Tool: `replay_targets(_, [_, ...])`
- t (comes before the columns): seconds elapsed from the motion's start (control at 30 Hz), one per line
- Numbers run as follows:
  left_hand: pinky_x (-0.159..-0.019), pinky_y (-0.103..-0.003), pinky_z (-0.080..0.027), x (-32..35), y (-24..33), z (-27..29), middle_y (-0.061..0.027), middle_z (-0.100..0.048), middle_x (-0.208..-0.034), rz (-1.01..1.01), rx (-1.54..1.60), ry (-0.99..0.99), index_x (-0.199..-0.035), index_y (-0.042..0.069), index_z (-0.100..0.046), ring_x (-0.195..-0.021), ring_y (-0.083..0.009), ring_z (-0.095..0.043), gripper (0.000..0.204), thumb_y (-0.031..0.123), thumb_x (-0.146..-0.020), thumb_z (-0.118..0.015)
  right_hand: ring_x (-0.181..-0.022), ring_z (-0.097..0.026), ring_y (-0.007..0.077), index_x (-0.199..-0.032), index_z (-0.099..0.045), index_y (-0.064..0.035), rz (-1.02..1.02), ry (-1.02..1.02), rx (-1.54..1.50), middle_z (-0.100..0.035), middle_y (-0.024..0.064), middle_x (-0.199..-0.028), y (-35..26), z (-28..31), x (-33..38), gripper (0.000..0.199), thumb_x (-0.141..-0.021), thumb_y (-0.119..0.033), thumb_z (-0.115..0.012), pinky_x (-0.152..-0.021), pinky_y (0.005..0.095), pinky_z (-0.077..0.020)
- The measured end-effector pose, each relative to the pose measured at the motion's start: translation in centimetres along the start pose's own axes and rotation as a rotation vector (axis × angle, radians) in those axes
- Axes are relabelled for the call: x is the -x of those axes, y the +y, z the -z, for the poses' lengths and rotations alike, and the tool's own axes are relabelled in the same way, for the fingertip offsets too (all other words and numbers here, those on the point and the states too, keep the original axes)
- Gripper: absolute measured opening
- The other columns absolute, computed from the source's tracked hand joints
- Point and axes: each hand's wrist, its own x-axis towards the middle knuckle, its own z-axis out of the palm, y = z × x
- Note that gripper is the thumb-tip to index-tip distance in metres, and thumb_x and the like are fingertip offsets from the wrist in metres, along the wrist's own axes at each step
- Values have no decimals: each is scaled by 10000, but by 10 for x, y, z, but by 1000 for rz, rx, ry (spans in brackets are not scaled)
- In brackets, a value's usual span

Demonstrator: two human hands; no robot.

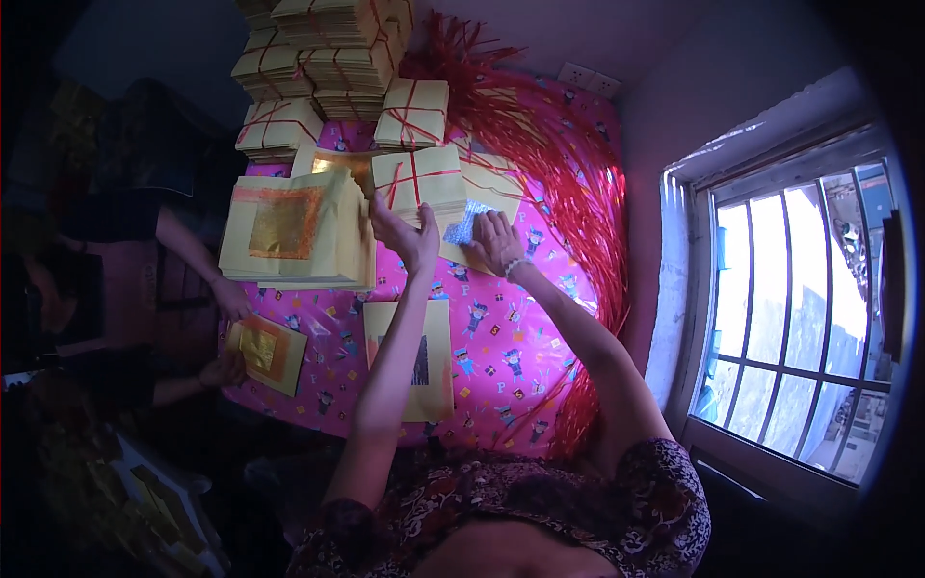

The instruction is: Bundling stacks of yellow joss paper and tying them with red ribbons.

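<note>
My left hand (409, 241) is at the near left corner of a pale yellow paper bundle (424, 175) tied crosswise with red ribbon. Its fingers run along the bundle's left side and the thumb presses the near edge. Just right of that bundle, my right hand (498, 243) lies with fingers stretched over a yellow sheet bearing a silver foil patch (465, 223). A tall stack of loose yellow sheets with a gold-orange foil square (286, 223) stands left of my left hand. Under my left forearm, a yellow sheet (439, 337) with a dark patch lies on the pink patterned tablecloth (501, 385).
Several tied paper bundles (328, 58) are piled at the back. Long red ribbon strands (578, 193) drape down the table's right side. At the left, another person's hands (231, 297) hold a gold foil sheet (265, 354). A barred window (790, 318) is at the right.
</note>
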Motion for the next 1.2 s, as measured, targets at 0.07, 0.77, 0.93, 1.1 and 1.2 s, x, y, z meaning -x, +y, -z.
replay_targets(0.07, [-994, -521, -294, 20, 5, -4, -246, -364, -1307, 262, 103, 47, -1361, 8, -275, -1206, -396, -337, 750, 204, -763, -682, -1375, -197, 390, -1406, -272, -13, 54, -26, 138, -245, 219, -1467, -11, 6, 22, 803, -821, -468, -583, -1086, 520, -229])
replay_targets(0.77, [-881, -270, -457, 126, -10, 144, -88, -538, -1164, 303, 549, -311, -1241, 23, -481, -1038, -147, -535, 351, -14, -893, -510, -1412, -136, 333, -1418, -306, -65, 144, -264, 190, -212, 144, -1509, 45, 38, 251, 758, -852, -527, -504, -1121, 538, -109])
replay_targets(0.93, [-870, -271, -438, 160, -56, 221, -66, -572, -1158, 318, 286, -145, -1192, 10, -539, -1030, -156, -536, 303, 18, -891, -503, -1344, -272, 355, -1290, -462, -73, 158, 20, 54, -399, 163, -1359, 6, 27, 251, 474, -872, -269, -570, -1091, 521, -232])
replay_targets(1.1, [-823, -320, -463, 179, -69, 263, -105, -601, -1063, 171, 84, -334, -1139, 28, -578, -976, -211, -576, 270, 61, -881, -506, -1107, -502, 276, -1137, -558, -76, 363, 140, -177, -568, 87, -1102, -96, 34, 255, 347, -821, -205, -622, -934, 404, -392])
replay_targets(1.2, [-865, -398, -439, 180, -65, 277, -122, -599, -988, -206, -46, -467, -1034, 45, -597, -955, -310, -561, 207, 71, -833, -553, -1098, -500, 238, -1123, -565, -95, 492, 105, -109, -561, 55, -1101, -135, 30, 265, 430, -759, -297, -673, -932, 392, -384])
